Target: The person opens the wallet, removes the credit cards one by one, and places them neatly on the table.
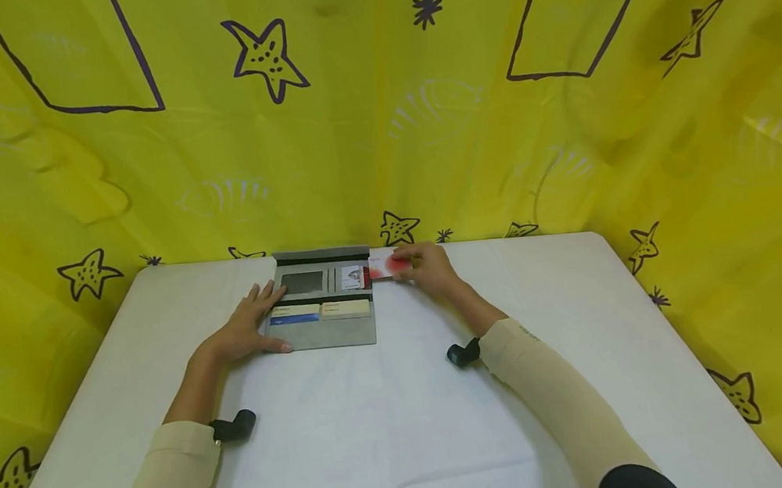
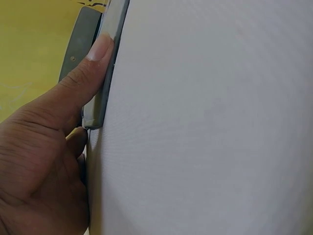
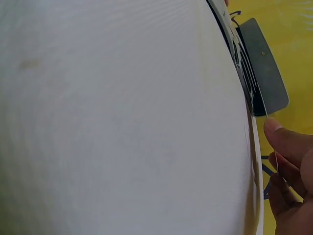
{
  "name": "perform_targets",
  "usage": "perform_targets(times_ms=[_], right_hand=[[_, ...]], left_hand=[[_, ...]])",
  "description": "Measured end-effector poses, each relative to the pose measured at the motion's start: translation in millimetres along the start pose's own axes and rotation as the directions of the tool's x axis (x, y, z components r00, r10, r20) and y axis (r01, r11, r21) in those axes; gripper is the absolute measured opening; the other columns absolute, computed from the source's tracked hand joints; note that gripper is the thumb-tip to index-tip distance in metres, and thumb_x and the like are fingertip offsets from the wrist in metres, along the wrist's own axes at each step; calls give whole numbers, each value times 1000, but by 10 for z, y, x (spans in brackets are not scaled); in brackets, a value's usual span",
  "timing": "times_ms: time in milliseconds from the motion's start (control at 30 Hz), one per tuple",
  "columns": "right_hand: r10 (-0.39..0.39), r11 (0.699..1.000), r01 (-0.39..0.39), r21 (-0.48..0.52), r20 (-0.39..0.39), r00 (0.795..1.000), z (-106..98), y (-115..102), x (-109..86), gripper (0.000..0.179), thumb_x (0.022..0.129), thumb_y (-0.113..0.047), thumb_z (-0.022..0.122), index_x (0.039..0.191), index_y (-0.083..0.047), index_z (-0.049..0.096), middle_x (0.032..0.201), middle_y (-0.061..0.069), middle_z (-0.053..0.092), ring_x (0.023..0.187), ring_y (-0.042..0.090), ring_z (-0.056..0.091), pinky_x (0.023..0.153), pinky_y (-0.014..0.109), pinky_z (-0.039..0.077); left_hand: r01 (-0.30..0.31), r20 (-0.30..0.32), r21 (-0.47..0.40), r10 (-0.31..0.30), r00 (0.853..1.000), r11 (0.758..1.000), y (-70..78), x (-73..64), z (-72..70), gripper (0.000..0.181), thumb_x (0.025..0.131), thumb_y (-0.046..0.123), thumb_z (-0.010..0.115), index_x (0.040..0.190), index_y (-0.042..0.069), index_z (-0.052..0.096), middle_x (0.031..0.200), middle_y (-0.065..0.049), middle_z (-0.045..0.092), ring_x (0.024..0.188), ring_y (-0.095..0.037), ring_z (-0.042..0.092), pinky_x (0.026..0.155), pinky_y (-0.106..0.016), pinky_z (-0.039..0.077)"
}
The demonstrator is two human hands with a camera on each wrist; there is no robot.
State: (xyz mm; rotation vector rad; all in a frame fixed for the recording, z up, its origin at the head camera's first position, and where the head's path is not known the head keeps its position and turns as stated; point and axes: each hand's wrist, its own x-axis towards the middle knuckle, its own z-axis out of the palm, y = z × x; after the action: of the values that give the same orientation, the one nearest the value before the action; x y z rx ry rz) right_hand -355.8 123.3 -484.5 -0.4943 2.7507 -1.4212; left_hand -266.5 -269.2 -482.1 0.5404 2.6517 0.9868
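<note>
A grey wallet (image 1: 322, 334) lies unfolded at the far edge of the table, its pockets holding several cards and a dark window. My left hand (image 1: 246, 321) rests at the wallet's left side, fingers spread, with the thumb over its lower left corner. The left wrist view shows that thumb pressed on the wallet's (image 2: 108, 90) edge. At the right side, my right hand (image 1: 429, 268) pinches a white and red card (image 1: 381, 267) between thumb and fingers. The card's left end meets the wallet's right edge beside a pocket. In the right wrist view the card appears nearly edge-on.
A white cloth (image 1: 381, 433) with creases covers the table. Behind it hangs a yellow curtain (image 1: 338, 139) with drawn stars, close to the wallet's raised flap (image 1: 321, 254). Small black cameras (image 1: 235, 426) are strapped to both wrists.
</note>
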Motion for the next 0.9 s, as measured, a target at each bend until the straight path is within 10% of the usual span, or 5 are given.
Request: perform_targets(times_ms=[900], right_hand=[[52, 998, -52, -22, -3, 999, -6, 88, 0, 37, 87, -6, 87, 122, -2, 77, 132, 14, 70, 127, 30, 59, 112, 40, 45]], left_hand=[[-38, 3, -6, 38, 999, 999, -14, 3, -3, 116, 79, 36, 93, 165, 1, 24, 173, -27, 3, 156, -50, -12, 118, -75, -4]])
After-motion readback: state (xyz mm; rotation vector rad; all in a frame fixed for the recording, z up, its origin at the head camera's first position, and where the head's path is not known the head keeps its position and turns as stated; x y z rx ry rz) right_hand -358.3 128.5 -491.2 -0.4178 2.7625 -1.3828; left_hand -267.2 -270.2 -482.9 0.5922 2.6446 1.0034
